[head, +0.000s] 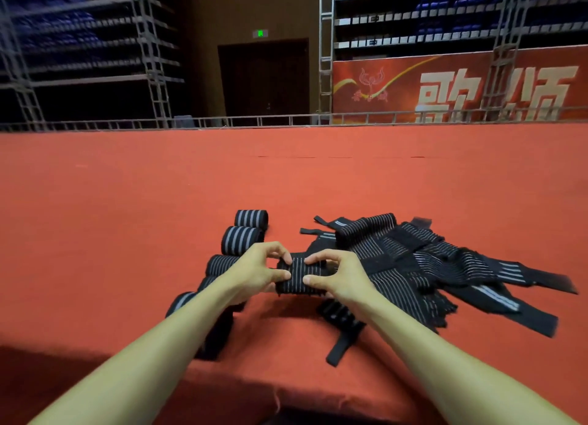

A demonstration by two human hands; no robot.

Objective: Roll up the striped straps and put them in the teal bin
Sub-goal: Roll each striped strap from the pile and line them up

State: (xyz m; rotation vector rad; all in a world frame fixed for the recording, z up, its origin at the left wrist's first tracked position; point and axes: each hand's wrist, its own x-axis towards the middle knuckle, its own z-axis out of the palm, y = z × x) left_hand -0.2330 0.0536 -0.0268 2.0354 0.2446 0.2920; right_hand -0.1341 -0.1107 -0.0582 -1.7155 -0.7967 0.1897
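Note:
Both hands hold one black strap with thin grey stripes (297, 276), partly rolled, just above the red table. My left hand (259, 270) pinches its left end between thumb and fingers. My right hand (339, 275) pinches its right end the same way. A loose tail of that strap (342, 338) hangs toward the table's near edge. To the right lies a heap of unrolled striped straps (423, 259). Several rolled straps (243, 238) stand in a row to the left, some partly hidden by my left forearm. No teal bin is in view.
The red cloth-covered table (159, 218) stretches far ahead and to both sides; its near edge (286, 402) runs just under my forearms. Beyond it are metal scaffolding, rows of blue seats and a red banner (461, 87).

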